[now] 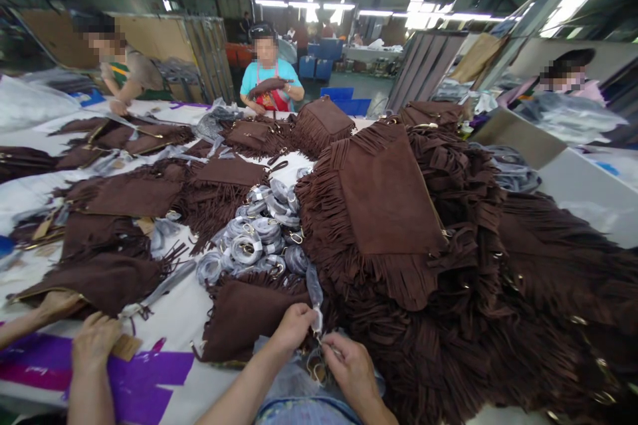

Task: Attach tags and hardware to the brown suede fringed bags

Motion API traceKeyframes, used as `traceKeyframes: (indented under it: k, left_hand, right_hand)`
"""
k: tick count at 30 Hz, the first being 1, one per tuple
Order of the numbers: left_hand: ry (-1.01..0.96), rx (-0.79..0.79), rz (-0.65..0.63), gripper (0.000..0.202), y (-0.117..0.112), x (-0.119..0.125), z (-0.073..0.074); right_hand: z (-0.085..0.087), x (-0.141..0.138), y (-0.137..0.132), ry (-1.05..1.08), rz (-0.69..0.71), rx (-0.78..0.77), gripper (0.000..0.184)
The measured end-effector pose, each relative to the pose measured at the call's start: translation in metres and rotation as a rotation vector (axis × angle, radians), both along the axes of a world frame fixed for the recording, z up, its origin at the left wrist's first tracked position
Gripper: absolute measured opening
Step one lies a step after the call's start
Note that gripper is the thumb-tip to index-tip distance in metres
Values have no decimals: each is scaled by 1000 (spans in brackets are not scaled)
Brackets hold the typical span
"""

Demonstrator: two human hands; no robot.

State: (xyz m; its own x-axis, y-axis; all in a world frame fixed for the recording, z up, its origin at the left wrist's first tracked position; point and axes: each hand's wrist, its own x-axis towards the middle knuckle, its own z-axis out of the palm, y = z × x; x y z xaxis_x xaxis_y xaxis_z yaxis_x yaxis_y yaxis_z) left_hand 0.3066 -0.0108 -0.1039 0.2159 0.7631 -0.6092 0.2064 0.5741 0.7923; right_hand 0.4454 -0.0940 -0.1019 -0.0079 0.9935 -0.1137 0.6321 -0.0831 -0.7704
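In front of my body, my left hand (297, 327) pinches a plastic-wrapped bag strap (315, 292) close to its metal clasp. Opposite it, my right hand (351, 366) has thumb and forefinger closed at the lower end of the same strap; the exact grip is partly hidden. Clear plastic and a gold-coloured ring (318, 369) hang below the fingers. A dark brown fringed bag (249, 319) lies flat beside my left forearm. Just beyond, coiled straps in plastic wrap (249, 242) form a heap with metal clasps showing.
A tall pile of brown fringed bags (389, 192) rises on my right. More bags (134, 192) cover the white table (184, 312) at left. A co-worker's hands (94, 339) handle a bag near purple sheeting (144, 378). Other people stand across the table and at far right, near a box (593, 179).
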Motion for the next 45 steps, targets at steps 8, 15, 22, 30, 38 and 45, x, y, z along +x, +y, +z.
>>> traceKeyframes:
  k: [8,15,22,30,38,45]
  left_hand:
    - [-40,-76,57,37,1,-3,4]
    - [-71,-97,58,37,3,-3,4]
    - [-100,-116,49,36,2,-4,3]
    - [-204,-107,17,17,1,-10,12]
    - [-263,-44,-7,27,-4,-9,11]
    - [-200,23,-99,30,2,-20,19]
  right_hand:
    - [15,-1,2,1,-21,21,28]
    - [16,-2,10,114,-52,-71,28]
    - [13,-1,15,107,-64,-92,29]
    - [16,-3,19,123,-83,-105,33]
    - [13,-6,18,137,-96,-77,34]
    - [18,7,11,130,20,-195,15]
